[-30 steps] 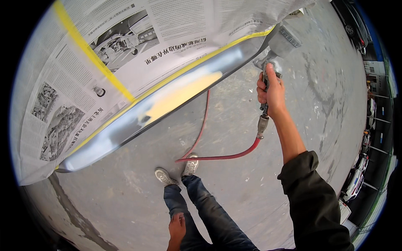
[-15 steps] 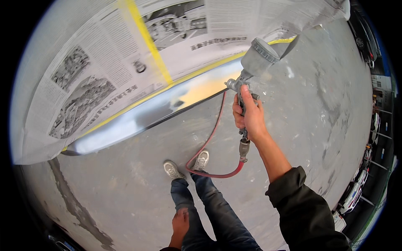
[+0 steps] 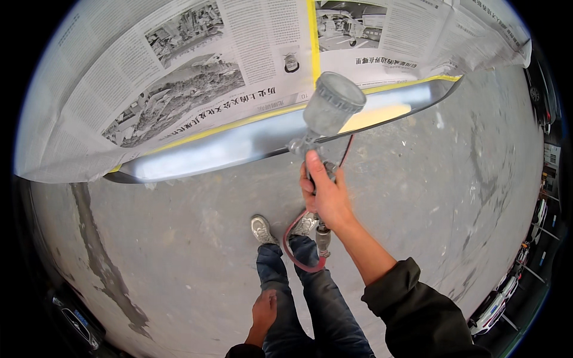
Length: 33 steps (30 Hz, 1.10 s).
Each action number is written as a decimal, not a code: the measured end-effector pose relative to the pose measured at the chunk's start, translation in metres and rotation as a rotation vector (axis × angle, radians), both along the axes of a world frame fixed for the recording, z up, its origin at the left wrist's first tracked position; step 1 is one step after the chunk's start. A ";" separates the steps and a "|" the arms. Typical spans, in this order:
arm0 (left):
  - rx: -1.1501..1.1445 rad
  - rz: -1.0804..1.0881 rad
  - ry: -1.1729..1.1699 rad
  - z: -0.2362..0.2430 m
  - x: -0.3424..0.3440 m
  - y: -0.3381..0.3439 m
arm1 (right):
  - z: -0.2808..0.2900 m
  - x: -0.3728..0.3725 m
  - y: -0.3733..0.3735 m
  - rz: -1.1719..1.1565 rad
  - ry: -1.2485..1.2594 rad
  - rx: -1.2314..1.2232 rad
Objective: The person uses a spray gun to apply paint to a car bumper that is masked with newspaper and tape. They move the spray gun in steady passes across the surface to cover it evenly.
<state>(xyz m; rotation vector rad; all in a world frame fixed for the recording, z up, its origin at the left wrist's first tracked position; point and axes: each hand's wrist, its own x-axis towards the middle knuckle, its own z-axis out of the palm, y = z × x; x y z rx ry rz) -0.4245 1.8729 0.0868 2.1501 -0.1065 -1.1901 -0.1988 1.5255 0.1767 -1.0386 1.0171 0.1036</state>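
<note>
My right hand (image 3: pixel 327 188) is wrapped round the handle of a grey spray gun (image 3: pixel 305 145) with its cup (image 3: pixel 335 102) upright on top. The nozzle points left, near the lower edge of a glossy panel strip (image 3: pixel 203 154). That strip is silvery and dark on the left, with a pale yellow patch (image 3: pixel 382 116) on the right, partly behind the cup. A red air hose (image 3: pixel 291 247) loops from the fitting below the handle. Down by my thigh hangs my left hand (image 3: pixel 264 310), its fingers curled in and nothing visible in it.
Newspaper sheets (image 3: pixel 250 36), edged with yellow tape (image 3: pixel 209 134), cover the surface above the strip. The grey concrete floor (image 3: pixel 197 238) has a dark stained line on the left. A dark car (image 3: pixel 80 322) stands at lower left; other vehicles (image 3: pixel 498 307) line the right.
The spray gun and my right hand have moved left along the strip and slightly down. My view has turned, so the panel now lies more level. The left hand still hangs low.
</note>
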 end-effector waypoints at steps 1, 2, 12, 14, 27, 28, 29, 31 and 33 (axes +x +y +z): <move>-0.001 0.007 0.002 0.000 -0.001 0.000 | -0.004 0.001 0.008 0.009 -0.029 0.022; 0.002 0.020 0.011 0.001 -0.001 0.001 | -0.004 0.001 0.012 0.044 -0.042 0.042; 0.010 -0.004 0.002 0.002 -0.002 -0.005 | -0.004 -0.017 -0.031 -0.052 0.032 -0.025; 0.000 -0.008 0.001 0.001 -0.004 -0.008 | -0.001 -0.022 -0.049 -0.068 0.022 -0.054; 0.014 -0.067 0.014 -0.002 -0.005 -0.042 | 0.004 -0.065 -0.177 -0.109 0.038 -0.258; 0.021 -0.080 0.009 -0.003 -0.006 -0.044 | 0.004 -0.068 -0.187 -0.116 0.041 -0.274; 0.012 -0.082 0.004 -0.005 -0.007 -0.046 | 0.004 -0.071 -0.196 -0.115 0.038 -0.291; 0.000 -0.083 -0.008 -0.007 -0.010 -0.047 | 0.005 -0.074 -0.212 -0.156 0.054 -0.331; -0.021 -0.075 0.000 -0.010 -0.013 -0.049 | 0.007 -0.076 -0.226 -0.197 0.069 -0.355</move>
